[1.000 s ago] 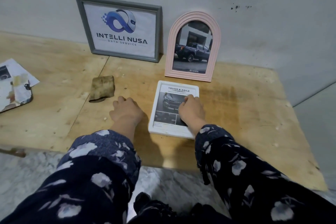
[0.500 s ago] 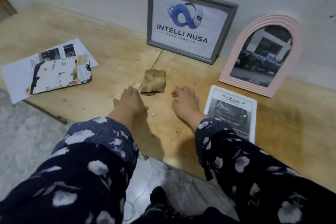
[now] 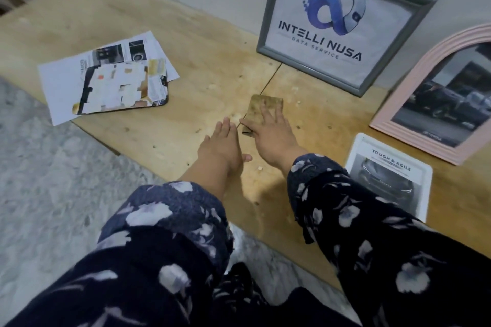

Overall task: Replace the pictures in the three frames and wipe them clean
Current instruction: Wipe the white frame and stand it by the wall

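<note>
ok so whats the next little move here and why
Probably curl the right hand around the cloth and lift it. Its fingers lie flat on the cloth without gripping, and the white frame lying flat on the table to the right seems next for wiping.

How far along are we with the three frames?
Done: all three, the grey frame, pink arched frame and white frame, hold pictures. In hand: the right hand lies on the cloth; the left hand rests on the table. Left: apparently the wiping.
</note>
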Demonstrator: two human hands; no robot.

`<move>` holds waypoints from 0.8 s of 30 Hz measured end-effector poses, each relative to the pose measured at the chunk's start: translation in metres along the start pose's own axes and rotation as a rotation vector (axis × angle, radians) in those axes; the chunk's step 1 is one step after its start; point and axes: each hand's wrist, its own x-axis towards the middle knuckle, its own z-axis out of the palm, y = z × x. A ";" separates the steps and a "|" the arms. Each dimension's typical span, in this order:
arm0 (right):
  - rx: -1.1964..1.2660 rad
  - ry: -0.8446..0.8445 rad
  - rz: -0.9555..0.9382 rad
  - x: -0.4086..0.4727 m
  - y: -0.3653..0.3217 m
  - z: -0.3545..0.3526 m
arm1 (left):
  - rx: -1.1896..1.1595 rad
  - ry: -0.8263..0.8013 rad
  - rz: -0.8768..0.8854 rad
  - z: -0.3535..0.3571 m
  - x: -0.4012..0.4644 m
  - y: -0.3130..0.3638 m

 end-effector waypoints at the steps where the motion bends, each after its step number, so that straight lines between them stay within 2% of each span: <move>1: -0.048 0.034 -0.015 0.002 0.001 0.002 | 0.001 -0.001 0.002 0.000 0.000 0.000; 4: -0.066 0.119 -0.037 -0.002 0.001 -0.001 | -0.003 -0.002 0.000 0.000 0.000 0.000; 7: 0.129 0.217 -0.017 -0.016 0.003 -0.007 | -0.008 -0.009 -0.011 0.000 -0.002 -0.002; 11: 0.360 0.411 0.118 -0.041 0.016 -0.015 | 0.024 -0.020 -0.017 -0.004 -0.002 0.000; 14: 0.406 0.520 0.199 -0.063 0.039 -0.028 | 0.122 -0.025 -0.023 -0.007 -0.003 0.007; 17: 0.390 0.613 0.271 -0.086 0.072 -0.040 | 0.176 0.072 0.118 0.006 -0.012 0.028; 21: 0.430 0.750 0.424 -0.116 0.107 -0.052 | 0.063 0.216 0.407 0.041 -0.029 0.074; 24: 0.287 0.793 0.597 -0.130 0.128 -0.053 | 0.018 0.196 0.568 0.070 -0.042 0.105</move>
